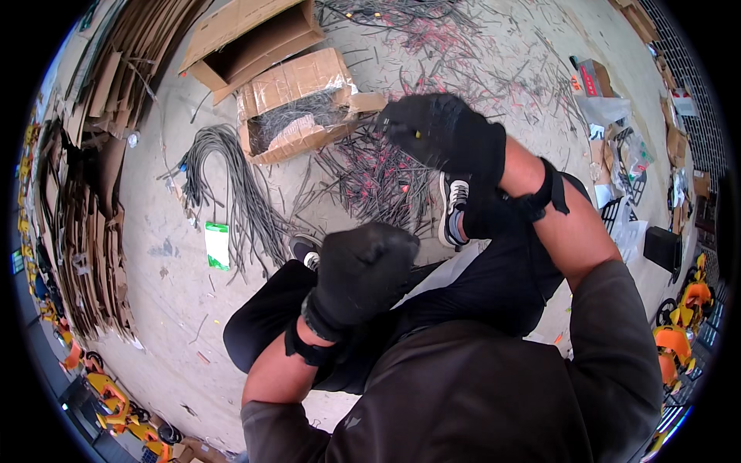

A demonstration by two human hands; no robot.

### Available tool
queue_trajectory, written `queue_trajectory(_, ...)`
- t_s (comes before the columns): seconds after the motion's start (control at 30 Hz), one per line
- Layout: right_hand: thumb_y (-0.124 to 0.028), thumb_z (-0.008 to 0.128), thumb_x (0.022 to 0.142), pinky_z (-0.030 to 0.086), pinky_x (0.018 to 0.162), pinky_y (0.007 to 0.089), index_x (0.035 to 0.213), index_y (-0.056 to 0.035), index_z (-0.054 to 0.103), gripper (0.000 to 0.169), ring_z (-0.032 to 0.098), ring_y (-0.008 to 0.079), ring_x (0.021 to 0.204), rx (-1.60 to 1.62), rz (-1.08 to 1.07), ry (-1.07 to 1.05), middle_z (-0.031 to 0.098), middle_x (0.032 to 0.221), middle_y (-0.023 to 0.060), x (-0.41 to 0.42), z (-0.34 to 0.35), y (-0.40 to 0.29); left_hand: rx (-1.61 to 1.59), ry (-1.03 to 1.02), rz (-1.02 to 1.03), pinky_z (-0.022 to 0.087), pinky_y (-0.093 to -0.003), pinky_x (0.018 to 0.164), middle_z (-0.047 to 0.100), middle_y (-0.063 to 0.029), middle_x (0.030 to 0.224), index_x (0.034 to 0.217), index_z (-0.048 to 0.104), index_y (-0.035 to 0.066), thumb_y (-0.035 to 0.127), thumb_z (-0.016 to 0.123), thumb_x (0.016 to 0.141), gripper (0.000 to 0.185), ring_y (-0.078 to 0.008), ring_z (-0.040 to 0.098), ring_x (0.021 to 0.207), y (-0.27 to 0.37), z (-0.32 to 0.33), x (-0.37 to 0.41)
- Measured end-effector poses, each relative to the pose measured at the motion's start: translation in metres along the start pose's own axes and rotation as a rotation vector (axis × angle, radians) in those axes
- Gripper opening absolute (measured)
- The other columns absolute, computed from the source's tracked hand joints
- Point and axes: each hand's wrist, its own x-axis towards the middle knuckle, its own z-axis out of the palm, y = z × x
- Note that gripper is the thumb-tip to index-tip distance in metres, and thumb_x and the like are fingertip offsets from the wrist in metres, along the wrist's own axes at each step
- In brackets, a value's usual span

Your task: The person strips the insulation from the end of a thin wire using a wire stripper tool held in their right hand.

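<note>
Black gloves cover both hands. My left hand (365, 272) is curled above my left knee; whether anything is inside it cannot be seen. My right hand (437, 136) is bent over the floor past my right shoe (455, 208), with a small yellow spot showing at its fingers; what it grips is hidden. Below and between the hands lies a pile of short dark cable pieces (385, 185) with red bits. An open cardboard box (295, 69) holding a tangle of thin dark strands stands beside the pile. A bundle of long grey cables (231, 185) curves along the floor to the left.
A larger open carton (255, 17) stands behind the box. Stacked flattened cardboard (87, 231) lines the left side. A green and white packet (217, 246) lies near the cable bundle. Plastic bags (605, 110) and a black box (661, 249) lie at right; orange-yellow machines (674, 341) stand beyond.
</note>
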Motion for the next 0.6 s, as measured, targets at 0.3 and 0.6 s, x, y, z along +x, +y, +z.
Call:
queue_trajectory(0.3,-0.017,0.072,0.084,0.056,0.077,0.0393,0.111,-0.0069,0.069,0.029,0.068,0.0323,0.09,0.004,0.133,-0.09,0.07,0.1,0.0136,-0.01,-0.037,0.019,0.057,0.259,0.05,0.045,-0.0226,0.062,0.066,-0.0003,0.074,0.09,0.072,0.0,0.006,0.069,0.089,0.007,-0.0057,0.056,0.067,-0.024,-0.013,0.015)
queue_trajectory(0.6,-0.015,0.068,0.086,0.053,0.085,0.0428,0.118,-0.0067,0.067,0.033,0.066,0.0348,0.094,0.537,0.1,-0.168,0.069,0.104,0.0173,0.012,-0.02,-0.042,-0.097,0.194,-0.172,0.04,-0.022,0.058,0.061,0.0019,0.072,0.097,0.072,-0.002,0.014,0.063,0.093,0.019,-0.005,0.052,0.065,-0.012,-0.011,0.016)
